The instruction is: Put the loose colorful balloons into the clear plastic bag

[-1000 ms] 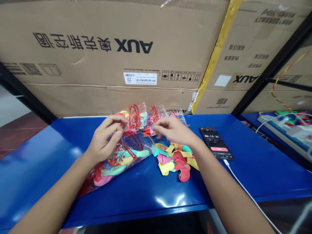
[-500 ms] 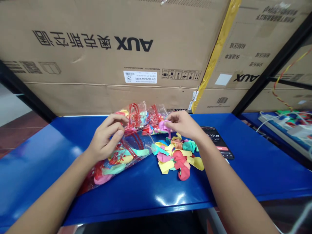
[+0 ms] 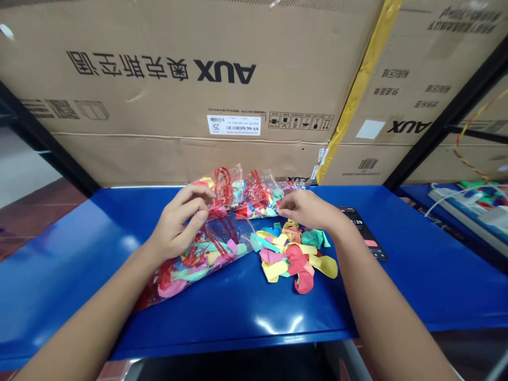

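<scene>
My left hand (image 3: 180, 222) is over the left side of a clear bag with red print (image 3: 214, 246), its fingers loosely curled and apart. Colourful balloons, with a pink one (image 3: 231, 247) near the bag's right part, show through the plastic. My right hand (image 3: 305, 207) hovers just above the back of a loose balloon pile (image 3: 296, 254), its fingers bent and nothing visible in them. The pile is red, yellow, pink, green and blue. Two more filled bags, one on the left (image 3: 228, 190) and one on the right (image 3: 260, 196), lie behind the hands.
A phone (image 3: 363, 233) lies right of the pile, partly behind my right forearm. A large cardboard box (image 3: 159, 106) stands along the back of the blue table (image 3: 222, 323). Black posts rise at both sides. Cables and a white item (image 3: 464, 217) are at the far right.
The purple-pink balloon has left my right hand, and a pink balloon now shows in the front bag. My right hand sits slightly farther right. The whole view has shifted a little.
</scene>
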{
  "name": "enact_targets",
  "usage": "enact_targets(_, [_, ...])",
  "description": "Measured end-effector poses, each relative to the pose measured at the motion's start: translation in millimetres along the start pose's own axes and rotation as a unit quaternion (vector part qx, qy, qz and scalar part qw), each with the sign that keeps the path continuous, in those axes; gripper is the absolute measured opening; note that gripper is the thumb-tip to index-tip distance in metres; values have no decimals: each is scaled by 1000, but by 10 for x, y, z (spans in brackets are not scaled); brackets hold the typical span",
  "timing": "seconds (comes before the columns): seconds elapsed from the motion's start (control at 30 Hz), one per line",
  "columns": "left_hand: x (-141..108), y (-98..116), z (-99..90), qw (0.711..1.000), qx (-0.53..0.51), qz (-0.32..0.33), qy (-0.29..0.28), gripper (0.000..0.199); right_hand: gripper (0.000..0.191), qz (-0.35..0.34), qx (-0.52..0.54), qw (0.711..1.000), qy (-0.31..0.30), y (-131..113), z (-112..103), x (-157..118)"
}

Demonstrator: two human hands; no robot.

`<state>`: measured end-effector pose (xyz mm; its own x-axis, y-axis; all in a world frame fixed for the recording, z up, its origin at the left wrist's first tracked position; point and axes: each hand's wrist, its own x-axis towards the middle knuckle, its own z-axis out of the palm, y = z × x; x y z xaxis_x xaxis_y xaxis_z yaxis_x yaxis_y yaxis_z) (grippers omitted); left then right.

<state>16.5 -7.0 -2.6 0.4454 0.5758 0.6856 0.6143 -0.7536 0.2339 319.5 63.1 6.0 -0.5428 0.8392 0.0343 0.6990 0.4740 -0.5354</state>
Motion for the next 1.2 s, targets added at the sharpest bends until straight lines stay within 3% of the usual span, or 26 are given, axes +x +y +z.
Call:
enact_targets(0.13, [4,12,-4,1000,3,3,-7,22,9,95,-128,986,-42,147,61,9])
enact_targets(0.23, [12,18,-6,1000,7,0,-5,22,23,102,-136,981,-90,171,67,15])
enact_targets(0.33, [14,15,-6,1000,7,-3,-1,21,21,78,-120,985,-98,174,-37,-12])
enact_targets(0.47, [12,3,-4,1000,8,-8,-2,22,14,-5,25,1000,-4,112,-173,-67])
enact_targets(0.6, [14,2,3,1000,6,-5,-3,24,17,-61,262,962,51,-204,47,-20])
enact_targets(0.7, [15,5,6,1000,6,-16,-4,25,16,-129,392,910,-43,-495,305,37])
enact_targets(0.77, [15,6,5,1000,6,-22,0,24,30,-179,402,892,-107,-591,350,35])
enact_targets(0.8, [15,6,5,1000,6,-21,2,24,32,-188,404,888,-111,-595,323,20])
enact_targets(0.87, [16,6,3,1000,4,-17,3,24,30,-175,397,898,-69,-522,211,-18])
enact_targets(0.97, [17,3,3,1000,2,-9,-5,24,21,-136,273,952,12,-299,94,-21])
enact_targets(1.03, [17,1,5,1000,0,-11,-5,24,16,-121,125,984,-18,-154,125,22])
enact_targets(1.1, [17,-2,7,1000,-1,-15,0,25,21,-110,25,990,-81,-53,193,68])
enact_targets(1.2, [16,-4,4,1000,-1,-23,5,26,18,-103,-6,989,-103,0,188,73])
